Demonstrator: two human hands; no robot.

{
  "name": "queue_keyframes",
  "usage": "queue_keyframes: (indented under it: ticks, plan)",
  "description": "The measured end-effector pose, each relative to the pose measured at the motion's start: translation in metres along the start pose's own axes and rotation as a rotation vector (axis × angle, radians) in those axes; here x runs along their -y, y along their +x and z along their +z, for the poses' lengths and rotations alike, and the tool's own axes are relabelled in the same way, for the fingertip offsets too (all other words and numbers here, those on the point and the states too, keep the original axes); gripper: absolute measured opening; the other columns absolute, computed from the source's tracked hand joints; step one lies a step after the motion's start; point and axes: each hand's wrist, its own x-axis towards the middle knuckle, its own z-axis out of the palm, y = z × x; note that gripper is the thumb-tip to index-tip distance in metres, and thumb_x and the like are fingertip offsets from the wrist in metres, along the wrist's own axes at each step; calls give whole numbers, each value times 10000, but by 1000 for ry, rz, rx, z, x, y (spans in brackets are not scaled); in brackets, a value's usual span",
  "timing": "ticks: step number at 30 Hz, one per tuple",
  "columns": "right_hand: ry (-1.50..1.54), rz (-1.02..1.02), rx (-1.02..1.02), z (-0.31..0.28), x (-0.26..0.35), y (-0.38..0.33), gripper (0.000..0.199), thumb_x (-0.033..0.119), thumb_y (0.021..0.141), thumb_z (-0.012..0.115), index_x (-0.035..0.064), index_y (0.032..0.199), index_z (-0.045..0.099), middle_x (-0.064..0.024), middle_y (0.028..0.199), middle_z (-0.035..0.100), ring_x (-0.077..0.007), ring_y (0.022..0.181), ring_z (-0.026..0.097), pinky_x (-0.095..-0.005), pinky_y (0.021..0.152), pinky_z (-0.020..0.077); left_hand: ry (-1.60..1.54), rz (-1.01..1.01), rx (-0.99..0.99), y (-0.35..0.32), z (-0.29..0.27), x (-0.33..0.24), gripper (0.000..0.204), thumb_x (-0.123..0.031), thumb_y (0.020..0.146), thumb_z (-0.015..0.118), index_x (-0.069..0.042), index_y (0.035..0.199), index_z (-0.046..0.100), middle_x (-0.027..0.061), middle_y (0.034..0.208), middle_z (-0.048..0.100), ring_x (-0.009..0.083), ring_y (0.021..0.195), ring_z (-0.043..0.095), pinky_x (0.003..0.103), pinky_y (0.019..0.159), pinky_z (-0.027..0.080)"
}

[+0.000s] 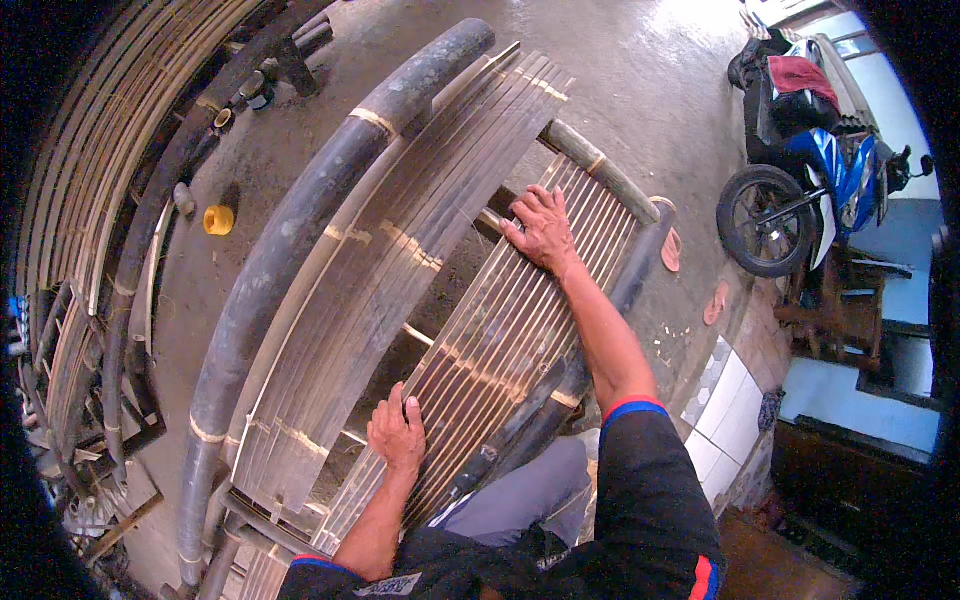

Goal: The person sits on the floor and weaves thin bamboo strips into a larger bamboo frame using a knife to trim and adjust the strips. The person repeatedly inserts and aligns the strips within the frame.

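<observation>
Grey concrete floor (640,80), glossy from light at 12 o'clock. Blue motorcycle (810,170) parked at 2 o'clock. White tiled ledge (725,400) at 4 o'clock. Yellow tape roll (218,219) at 10 o'clock.

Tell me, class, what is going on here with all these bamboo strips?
A person is pressing both hands flat on a panel of bamboo slats laid side by side over a pole frame. The left hand rests near the close end, the right hand farther up by the gap. A second batch of slats lies alongside, next to a thick dark pole. A yellow spool sits on the floor, and a motorbike stands at the right.
</observation>
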Motion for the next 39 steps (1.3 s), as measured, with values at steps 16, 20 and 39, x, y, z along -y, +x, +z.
queue_keyframes:
  ticks: [16, 20, 39]
  plan:
    - [-58, 116, -110, -10, 97, -34, 578, 411, 980, 519, 158, 1493, 433, -92, 1580, 362, -354, 1468, 299, -625, 1148, 256, 89, -53, 56, -5, -2, 7, 389, -424, 956, 558, -173, 1247, 620, 81, 940, 620, 273, 902, 601, 435, 752, 427]
    - [39, -33, 32, -6, 168, -106, 525, 345, 936, 595, 167, 1425, 522, -63, 1542, 420, -331, 1453, 330, -615, 1126, 289, 31, -14, 11, -5, -2, 9, 407, -423, 962, 550, -150, 1257, 609, 84, 976, 618, 266, 902, 592, 424, 760, 418]
    - [49, -29, -80, 1, 186, -126, 411, 335, 932, 589, 163, 1305, 604, -28, 1436, 506, -330, 1387, 383, -598, 1140, 273, -46, -67, 9, -9, 7, 15, 401, -403, 923, 586, -90, 1165, 652, 78, 1103, 681, 255, 1012, 607, 409, 844, 434]
